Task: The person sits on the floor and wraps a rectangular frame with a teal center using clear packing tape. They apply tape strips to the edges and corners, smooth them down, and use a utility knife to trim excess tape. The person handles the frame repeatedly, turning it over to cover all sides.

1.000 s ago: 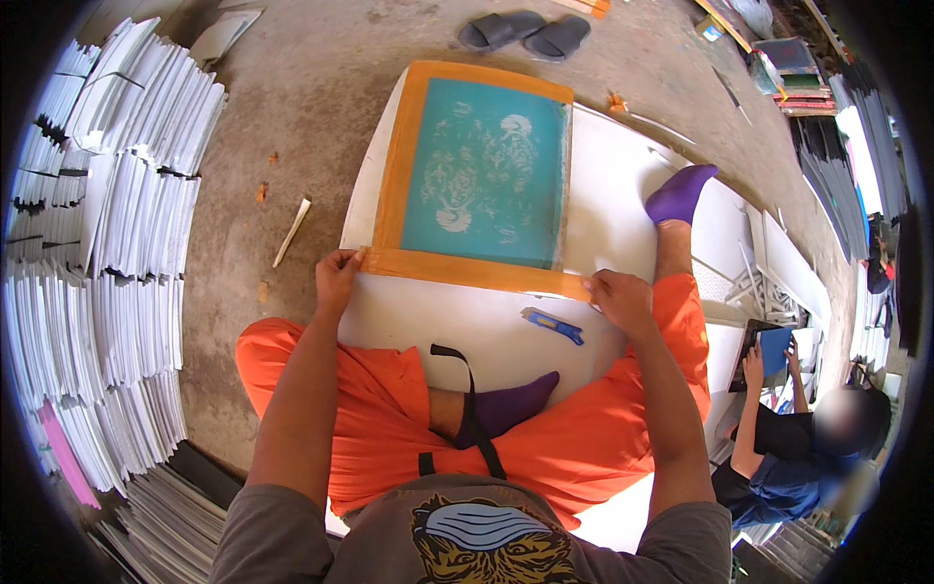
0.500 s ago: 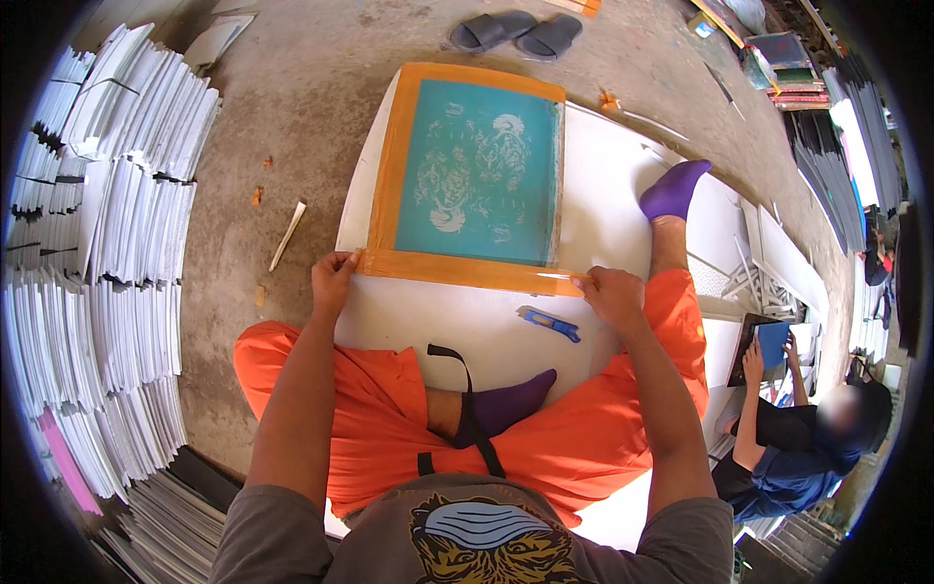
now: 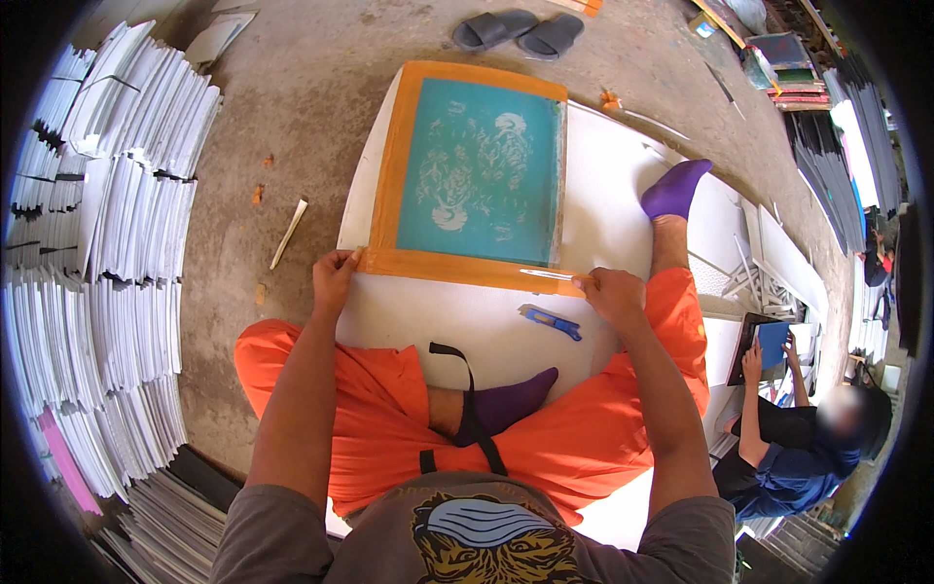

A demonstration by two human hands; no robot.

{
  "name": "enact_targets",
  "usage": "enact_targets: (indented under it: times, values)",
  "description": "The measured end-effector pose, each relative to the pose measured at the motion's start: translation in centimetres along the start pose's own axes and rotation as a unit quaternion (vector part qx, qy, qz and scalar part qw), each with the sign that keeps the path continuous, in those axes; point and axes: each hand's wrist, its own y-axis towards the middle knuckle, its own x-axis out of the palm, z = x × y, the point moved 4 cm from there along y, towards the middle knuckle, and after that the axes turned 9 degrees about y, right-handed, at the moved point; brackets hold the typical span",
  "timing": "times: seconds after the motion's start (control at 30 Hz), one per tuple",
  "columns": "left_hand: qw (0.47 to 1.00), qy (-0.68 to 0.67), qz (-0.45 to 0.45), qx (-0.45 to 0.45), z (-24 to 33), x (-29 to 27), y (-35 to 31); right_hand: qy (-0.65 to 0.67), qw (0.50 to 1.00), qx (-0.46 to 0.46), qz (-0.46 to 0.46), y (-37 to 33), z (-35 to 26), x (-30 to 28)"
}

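Observation:
A screen-printing frame (image 3: 389, 165) lies flat in front of me, its teal mesh (image 3: 486, 234) bearing pale printed-looking figures and its borders covered in brown tape. Along the near border runs a strip of shiny brown tape (image 3: 457, 270). My left hand (image 3: 334, 279) is closed in a pinch at the strip's left end, by the frame's near left corner. At the other end, past the near right corner, my right hand (image 3: 613, 295) pinches the tape between thumb and fingers. A blue utility knife (image 3: 552, 321) rests on the white board just left of and below my right hand.
Under the frame is a large white board (image 3: 613, 146), where I sit with legs spread around it. Tall stacks of white sheets (image 3: 126, 214) stand left. Dark sandals (image 3: 520, 34) lie beyond the frame. Another person (image 3: 778, 438) sits at right holding a blue panel (image 3: 773, 346).
The bright glare on the tape near my right hand has shifted slightly left and grown longer. Both hands keep practically the same places and grips.

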Motion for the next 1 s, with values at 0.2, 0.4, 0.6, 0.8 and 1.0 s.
enact_targets:
  times: [0.2, 0.4, 0.6, 0.8, 1.0]
  values:
    - [1.000, -0.014, 0.001, -0.003, 0.2, 0.1, 0.0, 0.014, 1.000, -0.002, -0.006, 0.1, 0.2, 0.0]
    - [1.000, -0.021, -0.002, -0.014, -0.5, 0.3, 0.3, -0.020, 1.000, -0.002, -0.007, 0.4, 0.0, 0.0]
    - [1.000, -0.005, 0.007, -0.014, -0.6, 0.2, 0.3, -0.034, 0.999, 0.007, -0.020, 0.9, 0.0, 0.3]
    - [0.999, 0.045, 0.016, 0.009, -1.4, 0.3, 0.5, -0.057, 0.998, -0.004, -0.013, 1.2, -0.6, 0.6]
    - [0.977, 0.188, 0.088, 0.046, 0.0, 0.8, -0.3, -0.086, 0.995, 0.027, -0.043, 1.3, -1.7, 0.5]
